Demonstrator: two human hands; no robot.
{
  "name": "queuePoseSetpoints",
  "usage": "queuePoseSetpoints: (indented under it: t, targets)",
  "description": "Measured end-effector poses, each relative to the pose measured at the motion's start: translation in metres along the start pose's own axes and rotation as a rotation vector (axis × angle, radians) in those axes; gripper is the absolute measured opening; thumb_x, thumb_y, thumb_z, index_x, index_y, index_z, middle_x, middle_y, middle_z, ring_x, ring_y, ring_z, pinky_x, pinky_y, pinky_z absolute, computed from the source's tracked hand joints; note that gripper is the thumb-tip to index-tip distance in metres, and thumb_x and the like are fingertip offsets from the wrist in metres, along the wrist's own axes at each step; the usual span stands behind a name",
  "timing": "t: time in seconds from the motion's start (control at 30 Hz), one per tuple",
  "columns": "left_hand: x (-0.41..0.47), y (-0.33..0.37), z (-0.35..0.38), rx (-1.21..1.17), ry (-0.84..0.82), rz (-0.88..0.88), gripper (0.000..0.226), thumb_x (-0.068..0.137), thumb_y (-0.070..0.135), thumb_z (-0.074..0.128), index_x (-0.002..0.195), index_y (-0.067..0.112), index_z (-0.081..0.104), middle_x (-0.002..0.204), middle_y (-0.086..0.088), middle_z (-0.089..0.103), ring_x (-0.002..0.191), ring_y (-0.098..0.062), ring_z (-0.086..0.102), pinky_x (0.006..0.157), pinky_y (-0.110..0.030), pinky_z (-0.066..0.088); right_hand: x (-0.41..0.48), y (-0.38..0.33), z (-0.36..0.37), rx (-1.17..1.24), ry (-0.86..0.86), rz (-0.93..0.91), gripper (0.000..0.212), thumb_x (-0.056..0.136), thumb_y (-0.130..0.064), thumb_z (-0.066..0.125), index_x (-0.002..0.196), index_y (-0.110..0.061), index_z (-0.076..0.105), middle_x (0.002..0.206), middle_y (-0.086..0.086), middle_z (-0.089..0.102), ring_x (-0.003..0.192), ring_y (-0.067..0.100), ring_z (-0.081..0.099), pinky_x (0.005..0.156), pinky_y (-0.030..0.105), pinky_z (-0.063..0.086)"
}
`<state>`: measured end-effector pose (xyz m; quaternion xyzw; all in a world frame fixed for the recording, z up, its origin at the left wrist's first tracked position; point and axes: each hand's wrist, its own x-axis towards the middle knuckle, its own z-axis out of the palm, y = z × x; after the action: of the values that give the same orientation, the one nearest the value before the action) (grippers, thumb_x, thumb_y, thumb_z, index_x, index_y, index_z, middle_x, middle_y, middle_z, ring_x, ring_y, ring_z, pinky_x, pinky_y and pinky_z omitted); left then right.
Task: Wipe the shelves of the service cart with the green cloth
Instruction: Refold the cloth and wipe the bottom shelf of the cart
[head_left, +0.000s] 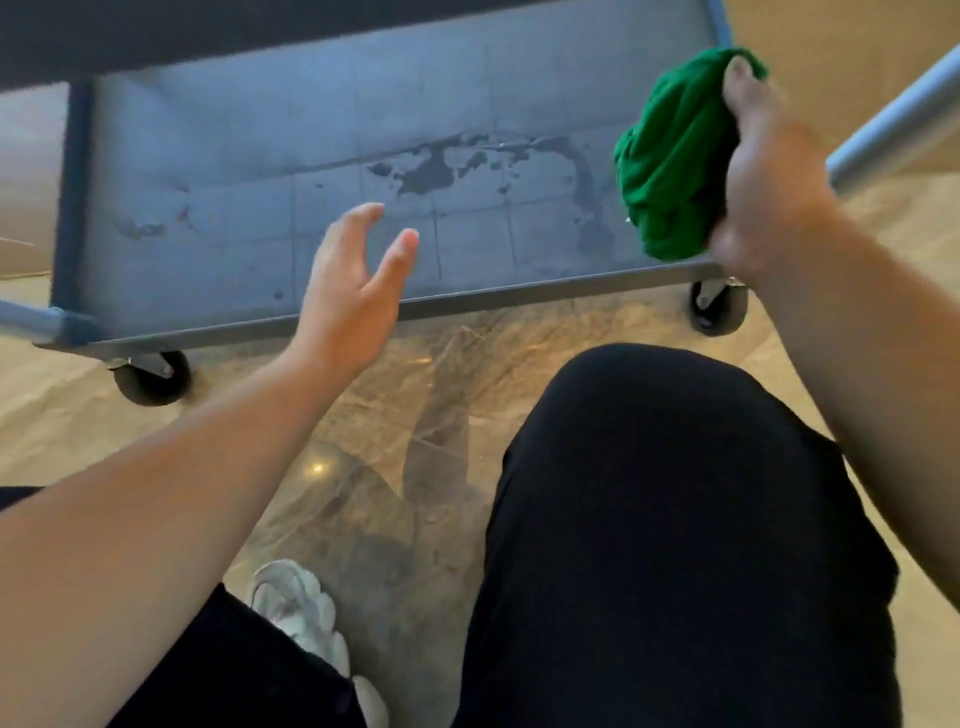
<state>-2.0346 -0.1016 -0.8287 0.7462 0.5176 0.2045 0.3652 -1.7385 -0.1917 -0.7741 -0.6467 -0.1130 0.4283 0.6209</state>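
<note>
While gripping the bunched green cloth (670, 156) in the right hand (769, 182) over the right end of the lower shelf (234, 171), press down flat and sweep leftward from the grip across the dark patches (431, 174). Keep the spread, empty left hand (353, 280) out of the path.

- The left hand (348, 296) and right hand (769, 176) are bare, as are both forearms (182, 467) up to the frame's edge.
- Plain black trousers (675, 519) cover both legs, the fabric matte and smooth.
- One foot wears a white shoe (301, 608) with thick, rounded, padded panels.
</note>
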Motion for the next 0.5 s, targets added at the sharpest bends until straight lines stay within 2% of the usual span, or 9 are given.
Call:
queuePoseSetpoints:
  t: [0.07, 0.13, 0.2, 0.23, 0.33, 0.37, 0.43, 0.5]
  targets:
    - [0.007, -0.01, 0.016, 0.196, -0.155, -0.046, 0.074, 0.094, 0.065, 0.044, 0.155, 0.026, 0.028, 0.162, 0.0, 0.029, 0.149, -0.016, 0.023, 0.122, -0.04, 0.02, 0.015, 0.014, -0.004, -0.038, 0.053, -0.108, 0.028, 0.099, -0.044, 0.05, 0.115, -0.024, 0.063, 0.114, 0.001, 0.071, 0.104, 0.016, 0.07, 0.091, 0.041, 0.058]
    - [0.014, -0.015, 0.027, 0.373, -0.283, -0.064, 0.077, 0.095, 0.067, 0.041, 0.158, 0.032, 0.016, 0.167, -0.002, 0.011, 0.154, -0.021, 0.008, 0.124, -0.044, 0.01, 0.026, 0.027, -0.007, -0.109, 0.065, -0.183, 0.021, 0.099, -0.04, 0.05, 0.102, -0.023, 0.064, 0.104, -0.004, 0.071, 0.101, 0.012, 0.069, 0.091, 0.035, 0.057]
    - [0.024, -0.019, 0.033, 0.504, -0.311, -0.073, 0.076, 0.096, 0.066, 0.04, 0.159, 0.035, 0.012, 0.168, -0.003, 0.003, 0.154, -0.024, 0.001, 0.124, -0.047, 0.007, 0.033, 0.041, -0.009, -0.235, 0.034, -0.236, 0.023, 0.097, -0.043, 0.052, 0.098, -0.024, 0.065, 0.104, -0.005, 0.069, 0.101, 0.011, 0.067, 0.094, 0.035, 0.055]
    - [0.028, -0.02, 0.034, 0.542, -0.302, -0.068, 0.076, 0.095, 0.068, 0.038, 0.159, 0.035, 0.011, 0.168, -0.003, 0.001, 0.154, -0.025, 0.0, 0.124, -0.049, 0.007, 0.037, 0.049, -0.009, -0.315, 0.009, -0.269, 0.025, 0.095, -0.045, 0.052, 0.101, -0.025, 0.066, 0.113, -0.003, 0.066, 0.107, 0.012, 0.065, 0.098, 0.034, 0.052]
    - [0.044, -0.021, 0.043, 0.56, -0.283, -0.031, 0.077, 0.095, 0.07, 0.036, 0.159, 0.036, 0.009, 0.168, -0.003, -0.004, 0.154, -0.026, -0.004, 0.123, -0.051, 0.006, 0.052, 0.072, -0.006, -0.625, -0.15, -0.321, 0.034, 0.1, -0.039, 0.049, 0.119, -0.016, 0.068, 0.135, 0.001, 0.051, 0.123, 0.013, 0.051, 0.106, 0.016, 0.036]
    - [0.047, -0.022, 0.045, 0.571, -0.294, -0.011, 0.077, 0.095, 0.07, 0.036, 0.159, 0.036, 0.009, 0.168, -0.003, -0.005, 0.154, -0.026, -0.005, 0.123, -0.05, 0.005, 0.057, 0.081, -0.003, -0.764, -0.218, -0.289, 0.038, 0.1, -0.04, 0.048, 0.115, -0.013, 0.07, 0.136, 0.005, 0.051, 0.126, 0.018, 0.048, 0.108, 0.02, 0.033]
    - [0.053, -0.028, 0.05, 0.615, -0.323, 0.048, 0.078, 0.094, 0.07, 0.036, 0.159, 0.036, 0.008, 0.168, -0.004, -0.006, 0.154, -0.026, -0.006, 0.123, -0.049, 0.006, 0.066, 0.097, 0.003, -1.089, -0.334, -0.198, 0.054, 0.091, -0.058, 0.038, 0.096, -0.016, 0.071, 0.136, 0.015, 0.051, 0.132, 0.035, 0.043, 0.114, 0.041, 0.03]
    - [0.061, -0.04, 0.05, 0.652, -0.343, 0.085, 0.078, 0.095, 0.07, 0.034, 0.159, 0.034, 0.007, 0.168, -0.006, -0.007, 0.154, -0.027, -0.006, 0.123, -0.048, 0.006, 0.077, 0.106, 0.009, -1.321, -0.322, -0.181, 0.06, 0.081, -0.071, 0.03, 0.093, -0.022, 0.063, 0.141, 0.015, 0.048, 0.139, 0.038, 0.034, 0.114, 0.056, 0.028]
